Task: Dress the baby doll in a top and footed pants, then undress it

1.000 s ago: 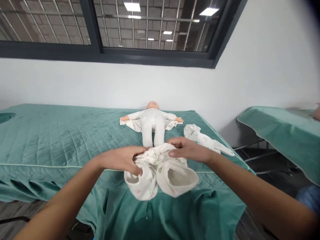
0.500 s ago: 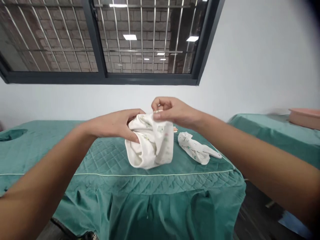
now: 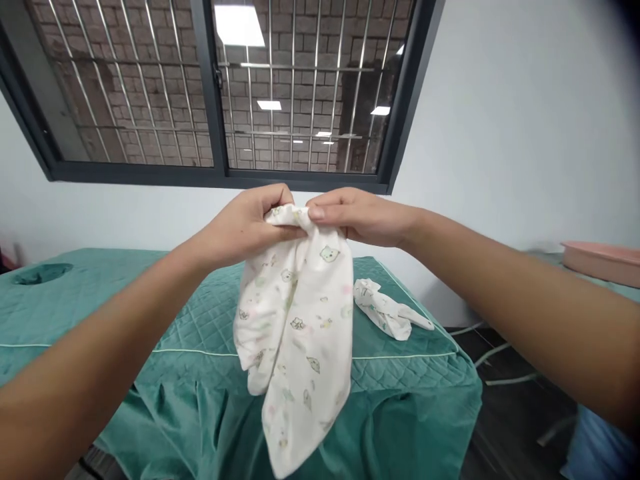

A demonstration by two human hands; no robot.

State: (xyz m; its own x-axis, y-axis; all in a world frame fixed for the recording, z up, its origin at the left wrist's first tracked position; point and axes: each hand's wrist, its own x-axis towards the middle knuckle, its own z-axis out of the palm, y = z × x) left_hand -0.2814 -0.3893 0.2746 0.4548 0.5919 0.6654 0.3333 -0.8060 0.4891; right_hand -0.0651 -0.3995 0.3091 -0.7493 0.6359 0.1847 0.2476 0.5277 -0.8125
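A white cloth (image 3: pixel 310 333) with small green animal and leaf prints hangs in folds from both hands, its pointed lower end below the bed's front edge. My left hand (image 3: pixel 250 223) is closed on its bunched top left corner, the thumb lying across the front. With thumb and fingers my right hand (image 3: pixel 355 215) pinches the top edge just beside it. To the right, a second white printed cloth (image 3: pixel 387 310), twisted or knotted with a narrow tail, lies on the green quilted bed cover (image 3: pixel 200 313). The cloth's exact kind does not show.
At the bed's left end is a round face hole (image 3: pixel 43 273). A pink basin (image 3: pixel 603 261) stands on another green-covered surface at right. Behind the bed is a white wall with a barred window (image 3: pixel 300 87). Pale bed legs or straps show over the dark floor.
The bunched cloth has dropped open and now hangs long. Both hands have come closer together at its top edge. My view has tilted up slightly.
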